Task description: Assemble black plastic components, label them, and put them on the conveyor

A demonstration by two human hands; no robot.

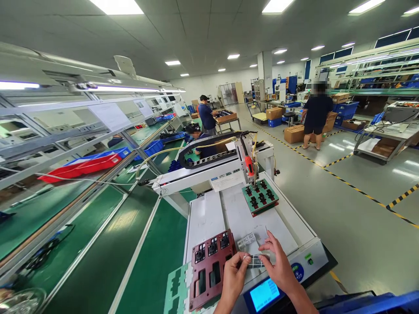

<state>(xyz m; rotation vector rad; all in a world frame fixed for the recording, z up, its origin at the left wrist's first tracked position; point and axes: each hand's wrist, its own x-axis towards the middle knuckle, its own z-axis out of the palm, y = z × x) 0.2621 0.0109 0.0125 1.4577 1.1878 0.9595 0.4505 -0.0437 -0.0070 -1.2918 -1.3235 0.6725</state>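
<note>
A small sheet with a grid of dark grey rectangles (255,261) is held up in front of me, low over the white machine bed. My left hand (235,275) pinches its left end between thumb and fingers. At the right end, the thumb of my right hand (279,264) presses on it, while the upper fingers of that hand are raised and apart. Just beyond lies a pale sheet with printed marks (247,241). Left of my hands sits a dark red fixture plate (207,264), with black parts along its far row and open slots nearer me.
A machine gantry carries a red electric screwdriver (249,166) above a green fixture (261,197) holding several black parts. A lit blue screen (264,295) is on the front panel. A green slotted plate (176,290) sits at left. Other people are farther back.
</note>
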